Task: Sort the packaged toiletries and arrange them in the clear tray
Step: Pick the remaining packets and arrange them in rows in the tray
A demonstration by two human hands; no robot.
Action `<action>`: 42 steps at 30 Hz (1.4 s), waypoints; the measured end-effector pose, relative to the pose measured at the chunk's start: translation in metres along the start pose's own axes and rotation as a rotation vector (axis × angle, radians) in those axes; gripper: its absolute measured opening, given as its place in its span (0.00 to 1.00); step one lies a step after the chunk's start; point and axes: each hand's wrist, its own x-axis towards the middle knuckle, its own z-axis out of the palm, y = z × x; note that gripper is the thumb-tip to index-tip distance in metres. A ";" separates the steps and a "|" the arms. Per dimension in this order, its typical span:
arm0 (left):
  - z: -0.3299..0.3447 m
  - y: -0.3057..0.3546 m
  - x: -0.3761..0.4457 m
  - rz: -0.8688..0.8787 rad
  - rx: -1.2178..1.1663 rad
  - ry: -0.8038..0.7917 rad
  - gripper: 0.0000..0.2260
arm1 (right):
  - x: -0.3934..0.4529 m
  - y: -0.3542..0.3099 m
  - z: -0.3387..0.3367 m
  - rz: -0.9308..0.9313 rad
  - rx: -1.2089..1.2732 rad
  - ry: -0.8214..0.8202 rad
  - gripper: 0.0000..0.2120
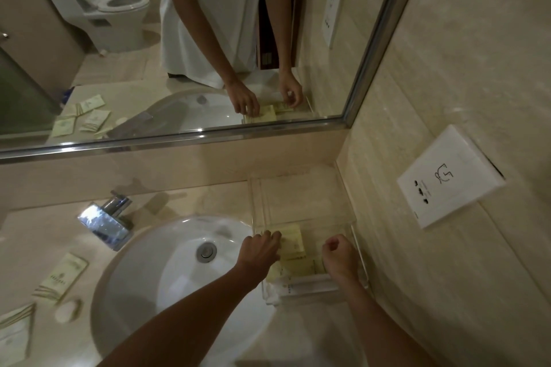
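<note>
Bathroom vanity, beige stone counter (185, 202) w/ white sink (167, 262) as the ref point. Clear tray (351, 220) sits on the counter just right of the sink, pushed into the corner by the side wall, below the mirror (208, 39)

Status, my read: partly done
- tray's near section holds several pale yellow packets (293, 243), lying flat and overlapping, plus a white packet (307, 287) along the near wall. Exact count unclear, hands cover some
- tray's far section looks bare
- left of sink, well apart from the tray: yellow packet (64, 277) on the counter, another packet stack (16, 334) at the frame edge, small round white item (68, 310) near them, prob soap, can't confirm. None of these sorted yet

Hands
- left hand (262, 250): reaches across the sink's right rim into the tray, palm down, fingers together and curled onto the yellow packets. Looks like pressing/squaring them, not lifting. Can't tell if anything is pinched under the fingers
- right hand (338, 256): over the tray's right side, fingers curled in like a loose fist, knuckles up. Whether it holds a packet: can't tell, nothing visible in it

Est approx half done. Left: bring the remaining packets over from left of the sink, fill the far section, tidy the stacks
</note>
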 end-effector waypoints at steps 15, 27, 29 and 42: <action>0.005 -0.013 -0.017 -0.121 -0.196 0.117 0.18 | -0.013 -0.014 0.001 -0.126 -0.082 -0.072 0.09; -0.003 -0.101 -0.096 -0.354 -0.259 0.185 0.06 | -0.071 -0.097 0.041 -0.528 -0.407 -0.279 0.08; -0.005 -0.123 -0.118 -0.384 -0.282 0.204 0.05 | -0.089 -0.116 0.058 -0.584 -0.467 -0.323 0.09; 0.025 -0.247 -0.272 -0.741 -0.357 0.257 0.09 | -0.227 -0.183 0.190 -0.848 -0.668 -0.615 0.06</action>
